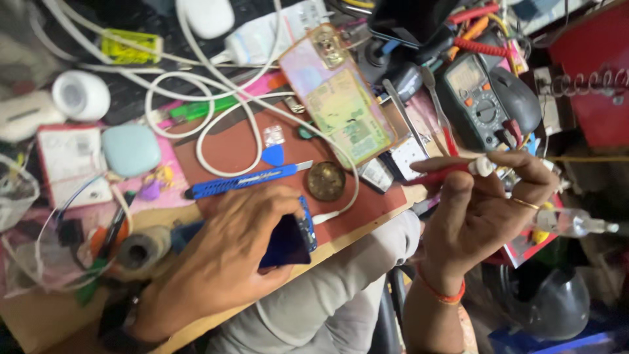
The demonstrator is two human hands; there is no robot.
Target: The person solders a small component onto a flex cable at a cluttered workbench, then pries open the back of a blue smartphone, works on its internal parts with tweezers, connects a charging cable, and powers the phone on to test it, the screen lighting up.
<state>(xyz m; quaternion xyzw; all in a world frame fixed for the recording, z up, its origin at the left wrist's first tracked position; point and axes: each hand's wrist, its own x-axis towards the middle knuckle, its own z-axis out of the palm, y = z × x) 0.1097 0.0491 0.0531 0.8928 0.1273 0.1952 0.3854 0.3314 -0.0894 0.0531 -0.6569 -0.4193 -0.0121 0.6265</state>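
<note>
Two hands at work — left hand (223, 255) clasps a dark phone (288, 239) on the counter (367, 216); raised right hand (485, 210) pinches a red-handled tool (452, 172).

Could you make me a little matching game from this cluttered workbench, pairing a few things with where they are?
Things:
1. phone
2. red-handled tool
3. blue utility knife
4. multimeter

Places:
A. lying on the brown mat
B. in the left hand
C. at the far right of the bench
D. in the right hand

Pairs: 1-B, 2-D, 3-A, 4-C
</note>
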